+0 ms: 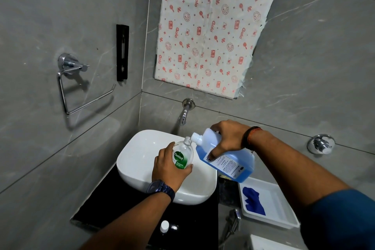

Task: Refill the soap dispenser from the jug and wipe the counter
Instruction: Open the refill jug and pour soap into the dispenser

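Note:
My left hand (168, 165) grips a clear soap dispenser bottle (183, 153) with a green label, its neck open and its pump off, held over the white basin (138, 160). My right hand (226, 138) holds a translucent jug (229, 161) of blue liquid by its handle. The jug is tilted left, its open spout touching or just above the dispenser's mouth. The blue liquid sits low in the jug's body; no stream is visible. A blue cloth (253, 201) lies in a white tray (284, 215) on the right.
The black counter (105, 205) surrounds the basin. A small white cap (164, 226) rests on the counter near its front edge. A chrome tap (184, 113) juts from the wall above the basin. A towel ring (69, 87) hangs on the left wall.

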`<state>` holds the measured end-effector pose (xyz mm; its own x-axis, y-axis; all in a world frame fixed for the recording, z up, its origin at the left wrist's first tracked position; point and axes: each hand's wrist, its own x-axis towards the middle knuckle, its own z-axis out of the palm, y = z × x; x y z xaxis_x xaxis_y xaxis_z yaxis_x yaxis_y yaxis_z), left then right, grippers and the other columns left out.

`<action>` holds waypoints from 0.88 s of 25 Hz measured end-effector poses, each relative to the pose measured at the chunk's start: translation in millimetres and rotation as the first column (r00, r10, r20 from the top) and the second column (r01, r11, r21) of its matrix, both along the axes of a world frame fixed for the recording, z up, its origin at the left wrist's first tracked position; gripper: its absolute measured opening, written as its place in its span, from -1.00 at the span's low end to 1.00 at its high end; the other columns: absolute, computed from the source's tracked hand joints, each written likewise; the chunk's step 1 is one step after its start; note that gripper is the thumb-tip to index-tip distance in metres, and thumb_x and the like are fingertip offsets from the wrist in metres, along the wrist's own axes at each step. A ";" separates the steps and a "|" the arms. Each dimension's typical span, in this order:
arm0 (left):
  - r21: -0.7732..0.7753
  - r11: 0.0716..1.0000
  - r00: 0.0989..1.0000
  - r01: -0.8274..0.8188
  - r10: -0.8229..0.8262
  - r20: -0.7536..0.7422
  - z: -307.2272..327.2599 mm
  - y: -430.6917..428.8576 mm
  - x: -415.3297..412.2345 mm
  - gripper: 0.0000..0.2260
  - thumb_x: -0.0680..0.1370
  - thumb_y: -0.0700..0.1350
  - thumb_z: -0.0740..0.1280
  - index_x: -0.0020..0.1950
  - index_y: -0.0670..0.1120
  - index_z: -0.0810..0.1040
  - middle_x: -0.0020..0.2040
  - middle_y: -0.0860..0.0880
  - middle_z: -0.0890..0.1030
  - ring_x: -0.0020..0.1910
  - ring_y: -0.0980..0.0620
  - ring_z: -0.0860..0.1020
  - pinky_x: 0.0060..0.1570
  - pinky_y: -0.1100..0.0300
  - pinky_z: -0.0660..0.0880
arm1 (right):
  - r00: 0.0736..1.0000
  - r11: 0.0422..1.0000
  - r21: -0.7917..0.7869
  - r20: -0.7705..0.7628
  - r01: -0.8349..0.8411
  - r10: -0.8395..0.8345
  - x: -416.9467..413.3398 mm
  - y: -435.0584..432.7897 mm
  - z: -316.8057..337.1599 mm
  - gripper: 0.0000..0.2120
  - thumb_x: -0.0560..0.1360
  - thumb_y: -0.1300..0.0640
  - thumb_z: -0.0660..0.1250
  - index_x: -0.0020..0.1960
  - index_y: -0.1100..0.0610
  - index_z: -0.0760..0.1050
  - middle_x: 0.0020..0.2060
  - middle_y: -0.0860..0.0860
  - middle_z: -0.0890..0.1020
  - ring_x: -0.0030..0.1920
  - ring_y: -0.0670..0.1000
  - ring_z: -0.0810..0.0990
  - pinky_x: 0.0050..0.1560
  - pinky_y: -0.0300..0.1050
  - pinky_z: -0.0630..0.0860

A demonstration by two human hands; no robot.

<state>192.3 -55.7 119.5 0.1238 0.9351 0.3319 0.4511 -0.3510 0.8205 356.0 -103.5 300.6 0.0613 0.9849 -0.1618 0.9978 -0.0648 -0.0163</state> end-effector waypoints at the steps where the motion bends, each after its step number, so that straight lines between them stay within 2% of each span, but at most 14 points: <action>1: 0.000 1.000 1.000 0.001 -0.001 -0.003 -0.7 0.7 -0.3 -0.18 0.16 0.14 0.55 0.35 0.05 0.32 0.18 -0.02 0.49 0.14 -0.08 0.46 0.07 0.11 0.44 | 1.000 1.000 -0.007 -0.001 0.003 -0.003 0.0 0.5 0.1 -0.26 0.10 -0.38 0.50 0.15 -0.01 0.50 -0.05 -0.04 0.64 -0.14 -0.03 0.60 -0.20 -0.17 0.54; 10: -0.004 1.000 1.000 0.014 -0.014 -0.025 -0.2 5.2 1.7 -0.17 0.17 0.17 0.55 0.37 0.07 0.31 0.21 -0.01 0.48 0.15 -0.05 0.45 0.09 0.11 0.44 | 0.999 1.000 -0.014 0.038 -0.007 0.008 2.5 6.0 7.6 -0.19 0.12 -0.36 0.51 0.26 -0.02 0.47 0.02 -0.04 0.61 -0.06 0.03 0.57 -0.08 -0.12 0.53; 16: -0.004 1.000 0.999 0.019 -0.019 -0.036 0.9 7.5 2.0 -0.17 0.18 0.19 0.54 0.37 0.08 0.30 0.22 0.00 0.48 0.16 -0.03 0.45 0.09 0.13 0.44 | 0.999 1.000 -0.019 0.054 -0.005 0.006 3.0 7.7 9.6 -0.17 0.12 -0.37 0.50 0.29 -0.02 0.45 0.06 -0.03 0.60 -0.04 0.03 0.56 -0.01 -0.07 0.57; 22: -0.004 1.000 0.999 0.013 -0.014 -0.031 1.3 7.9 0.8 -0.17 0.18 0.19 0.54 0.37 0.09 0.29 0.22 0.00 0.48 0.15 -0.03 0.45 0.08 0.13 0.45 | 0.998 0.999 -0.029 0.067 -0.016 0.018 1.3 7.2 11.2 -0.21 0.13 -0.37 0.50 0.25 -0.02 0.47 0.05 -0.03 0.61 -0.05 0.02 0.56 -0.04 -0.08 0.56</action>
